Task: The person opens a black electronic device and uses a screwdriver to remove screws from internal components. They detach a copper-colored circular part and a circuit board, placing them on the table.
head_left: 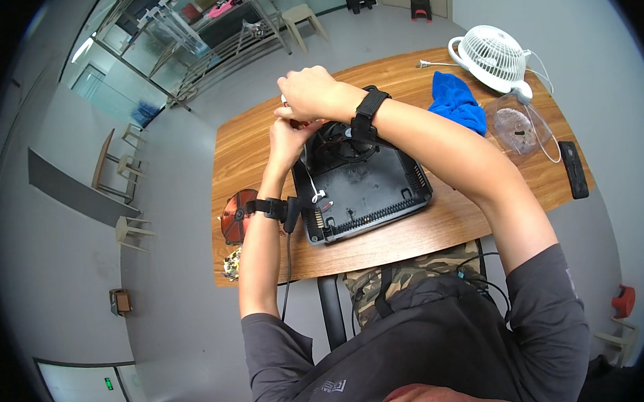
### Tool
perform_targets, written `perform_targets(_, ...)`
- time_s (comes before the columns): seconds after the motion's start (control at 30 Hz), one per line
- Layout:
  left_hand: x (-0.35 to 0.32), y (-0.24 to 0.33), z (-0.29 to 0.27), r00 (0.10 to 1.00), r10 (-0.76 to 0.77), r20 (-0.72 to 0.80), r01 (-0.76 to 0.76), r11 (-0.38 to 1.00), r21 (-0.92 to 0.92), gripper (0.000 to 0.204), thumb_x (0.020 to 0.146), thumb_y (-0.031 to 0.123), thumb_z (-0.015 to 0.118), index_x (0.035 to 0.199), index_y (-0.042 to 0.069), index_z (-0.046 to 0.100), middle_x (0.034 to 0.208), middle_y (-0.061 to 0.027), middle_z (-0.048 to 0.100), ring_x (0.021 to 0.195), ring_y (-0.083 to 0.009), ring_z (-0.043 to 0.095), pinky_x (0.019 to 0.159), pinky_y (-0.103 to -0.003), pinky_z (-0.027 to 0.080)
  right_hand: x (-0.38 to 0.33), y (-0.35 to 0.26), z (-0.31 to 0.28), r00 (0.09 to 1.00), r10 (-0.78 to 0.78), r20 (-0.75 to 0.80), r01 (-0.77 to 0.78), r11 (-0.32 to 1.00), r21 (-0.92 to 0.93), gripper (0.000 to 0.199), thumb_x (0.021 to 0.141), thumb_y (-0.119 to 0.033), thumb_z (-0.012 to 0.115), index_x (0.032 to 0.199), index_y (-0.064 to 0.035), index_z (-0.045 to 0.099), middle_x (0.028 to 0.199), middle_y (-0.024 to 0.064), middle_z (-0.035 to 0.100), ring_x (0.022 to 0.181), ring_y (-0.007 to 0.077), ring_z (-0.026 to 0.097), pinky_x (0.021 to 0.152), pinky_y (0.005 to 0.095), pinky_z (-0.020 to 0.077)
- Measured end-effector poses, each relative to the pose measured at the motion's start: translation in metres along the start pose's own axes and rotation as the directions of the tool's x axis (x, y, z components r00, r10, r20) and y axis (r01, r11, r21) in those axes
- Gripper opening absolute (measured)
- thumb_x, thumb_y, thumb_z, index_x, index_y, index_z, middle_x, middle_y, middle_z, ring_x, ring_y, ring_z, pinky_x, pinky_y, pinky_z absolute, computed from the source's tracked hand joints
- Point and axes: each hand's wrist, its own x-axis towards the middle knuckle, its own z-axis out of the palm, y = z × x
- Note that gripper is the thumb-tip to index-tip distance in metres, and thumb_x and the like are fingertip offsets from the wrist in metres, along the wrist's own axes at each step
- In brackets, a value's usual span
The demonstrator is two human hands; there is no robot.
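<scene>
A black plastic housing (pixel 369 187), like an appliance's open bottom shell, lies on the wooden table in front of me. Near its far edge sits a black cooling fan (pixel 352 150), partly covered by my right wrist. White wires (pixel 314 190) with a small plug hang inside on the left. Over the far left corner, my right hand (pixel 314 94) is closed, fingers bent down around a small reddish piece mostly hidden by them. Just below it, my left hand (pixel 288 141) pinches at the same spot; its hold is hidden too. The hands nearly touch.
A round copper coil (pixel 237 218) and a small circuit board (pixel 231 265) lie by the table's left edge. On the right are a blue cloth (pixel 455 103), a white caged fan (pixel 493 55), a clear plastic tray (pixel 504 139) and a long black object (pixel 574 169).
</scene>
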Motion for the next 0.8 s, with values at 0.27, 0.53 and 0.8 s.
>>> perform_targets(0.27, -0.001, -0.003, 0.002, 0.999, 0.017, 0.031, -0.015, 0.997, -0.071, 0.041, 0.076, 0.026, 0.087, 0.095, -0.002, 0.063, 0.082, -0.006, 0.067, 0.074, -0.0129, 0.059, 0.068, -0.03, 0.049, -0.002, 0.007, 0.007, 0.997, 0.052, -0.065, -0.048, 0.997, 0.055, 0.039, 0.081, -0.038, 0.071, 0.097, -0.0021, 0.072, 0.09, 0.0153, 0.074, 0.089, 0.0353, 0.073, 0.08, 0.0419, 0.0577)
perform_targets(0.53, 0.0, 0.003, -0.001, 0.996, -0.088, -0.013, 0.089, 0.992, 0.085, 0.041, 0.073, 0.025, 0.088, 0.092, -0.003, 0.065, 0.078, -0.0045, 0.066, 0.071, -0.0125, 0.058, 0.065, -0.031, 0.049, -0.006, -0.002, 0.006, 0.988, 0.126, -0.084, -0.123, 0.992, 0.035, 0.038, 0.078, -0.038, 0.074, 0.092, -0.0026, 0.074, 0.09, 0.0156, 0.074, 0.089, 0.0344, 0.073, 0.08, 0.0407, 0.0583)
perform_targets(0.8, -0.003, -0.019, -0.003, 0.997, 0.011, 0.078, -0.012, 1.0, 0.008, 0.033, 0.077, 0.02, 0.085, 0.094, -0.001, 0.067, 0.08, -0.0028, 0.065, 0.071, -0.012, 0.058, 0.069, -0.029, 0.05, -0.003, 0.005, 0.014, 0.982, 0.168, -0.087, -0.154, 0.977, 0.148, 0.042, 0.078, -0.036, 0.076, 0.097, 0.0007, 0.069, 0.092, 0.0196, 0.074, 0.09, 0.0353, 0.073, 0.081, 0.0433, 0.058)
